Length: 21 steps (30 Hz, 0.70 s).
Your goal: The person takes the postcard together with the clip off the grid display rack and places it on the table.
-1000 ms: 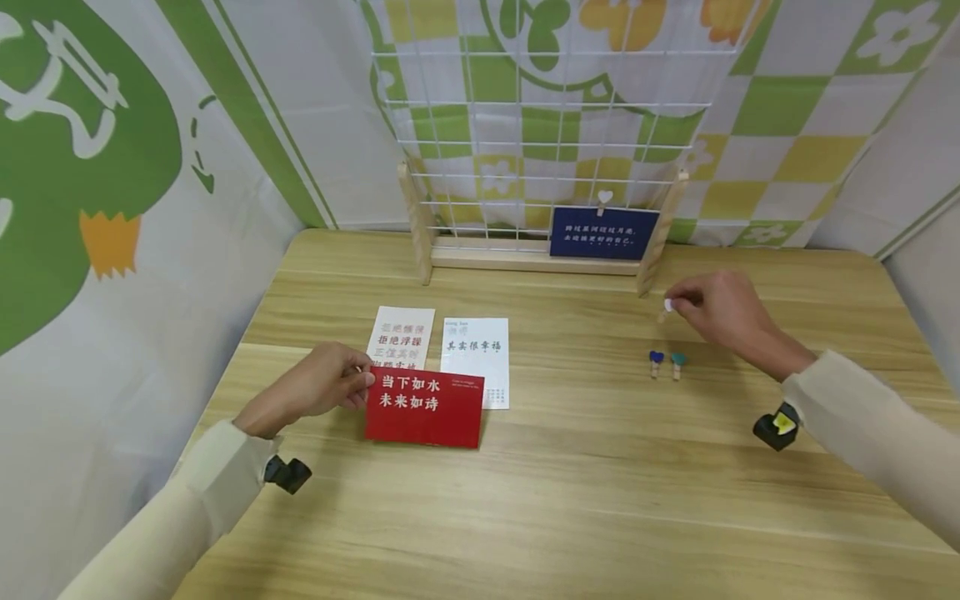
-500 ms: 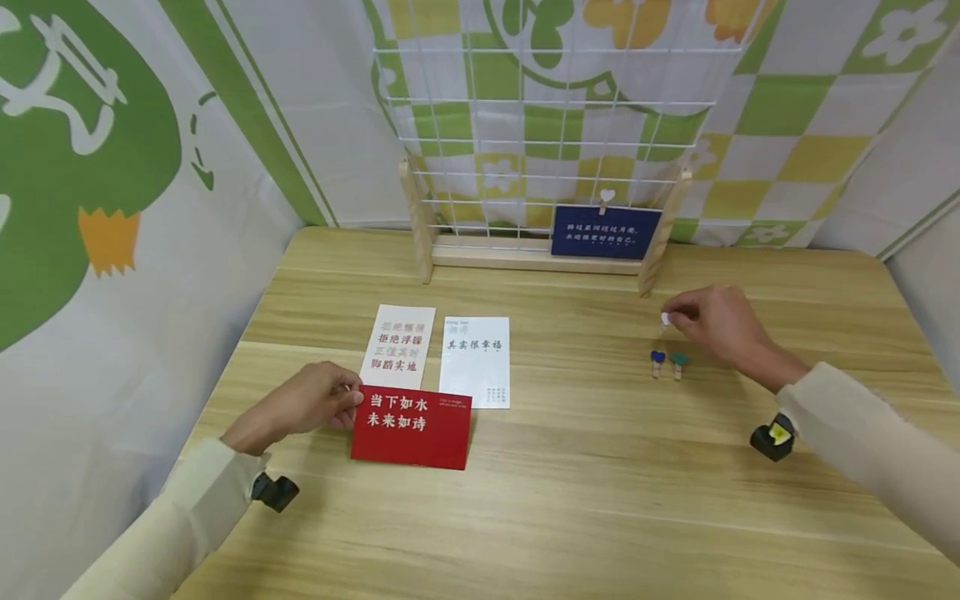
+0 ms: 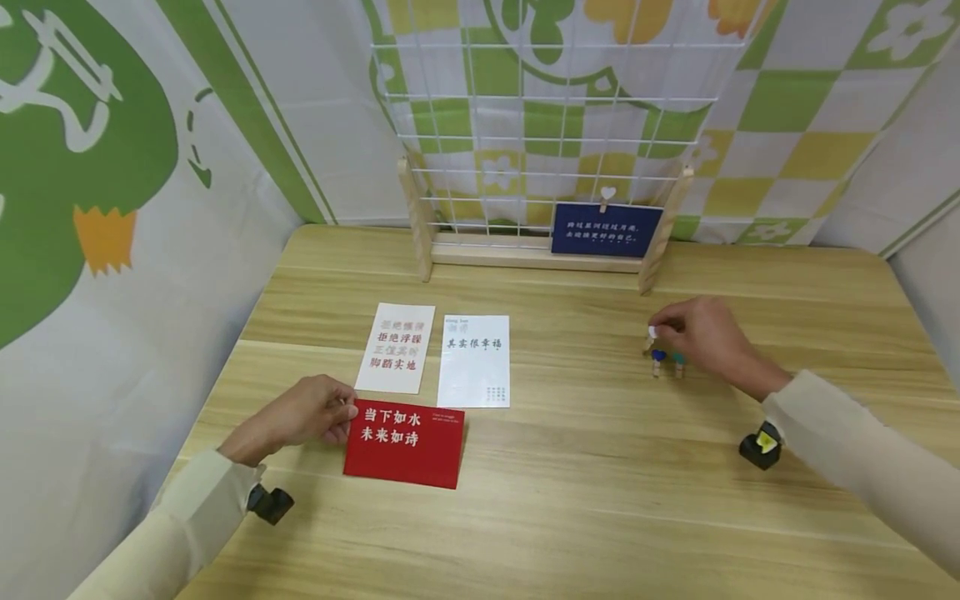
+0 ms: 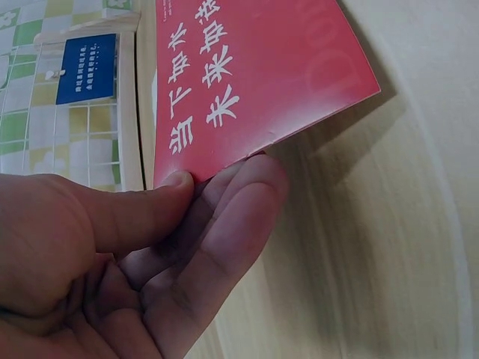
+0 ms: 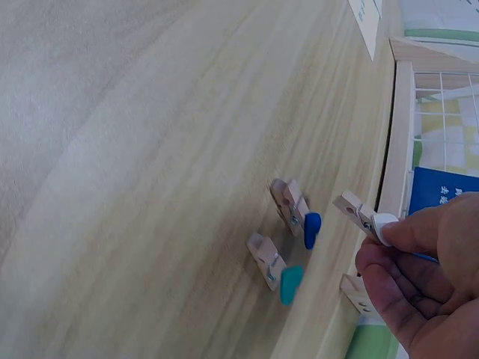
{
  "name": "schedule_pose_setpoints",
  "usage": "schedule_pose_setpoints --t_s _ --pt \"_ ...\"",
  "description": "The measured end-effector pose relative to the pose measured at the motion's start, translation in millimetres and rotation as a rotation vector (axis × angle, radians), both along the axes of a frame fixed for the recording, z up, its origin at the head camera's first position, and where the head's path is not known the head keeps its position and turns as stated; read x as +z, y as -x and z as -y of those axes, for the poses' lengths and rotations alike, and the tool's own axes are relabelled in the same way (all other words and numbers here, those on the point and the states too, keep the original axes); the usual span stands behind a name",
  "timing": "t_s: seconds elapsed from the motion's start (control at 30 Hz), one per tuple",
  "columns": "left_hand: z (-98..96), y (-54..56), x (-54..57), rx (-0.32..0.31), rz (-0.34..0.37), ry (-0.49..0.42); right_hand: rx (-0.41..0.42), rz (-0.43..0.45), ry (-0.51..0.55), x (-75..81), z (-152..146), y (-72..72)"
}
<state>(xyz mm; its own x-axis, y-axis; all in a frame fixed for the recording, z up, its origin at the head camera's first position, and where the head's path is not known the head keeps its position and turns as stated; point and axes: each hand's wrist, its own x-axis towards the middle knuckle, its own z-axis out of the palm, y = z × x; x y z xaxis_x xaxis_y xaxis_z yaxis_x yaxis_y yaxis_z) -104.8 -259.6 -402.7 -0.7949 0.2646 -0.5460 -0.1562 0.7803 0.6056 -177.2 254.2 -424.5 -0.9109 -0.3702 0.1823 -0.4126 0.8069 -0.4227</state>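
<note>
My left hand (image 3: pixel 306 417) pinches the upper left corner of a red card (image 3: pixel 403 446) with white characters; the left wrist view shows the thumb on its printed face and the card (image 4: pixel 262 82) tilted above the table. Between the thumb and fingers of my right hand (image 3: pixel 701 337) is a small wooden clothespin (image 5: pixel 358 213) with a white heart, held above the table. Close by lie two more clothespins, one with a blue heart (image 3: pixel 657 357) and one with a teal heart (image 5: pixel 290 284). Two white cards, one with red characters (image 3: pixel 396 348) and one with dark ones (image 3: pixel 474 362), lie side by side.
A white wire grid (image 3: pixel 495 158) in a wooden stand (image 3: pixel 487 255) stands at the table's back. On its lower right hangs a dark blue card (image 3: pixel 606 230) under a white heart clothespin (image 3: pixel 606 197). Patterned cloth (image 3: pixel 787 100) lines the back and sides.
My left hand has drawn the red card toward me and slightly left, uncovering the two white cards. My right hand has moved left and nearer with the white heart clothespin.
</note>
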Motion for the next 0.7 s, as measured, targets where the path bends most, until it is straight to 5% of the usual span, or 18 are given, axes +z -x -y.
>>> schedule_pose_setpoints --t_s 0.7 --pt "7.4 -2.2 -13.7 0.004 0.027 0.021 0.084 0.179 -0.047 -6.7 15.8 3.1"
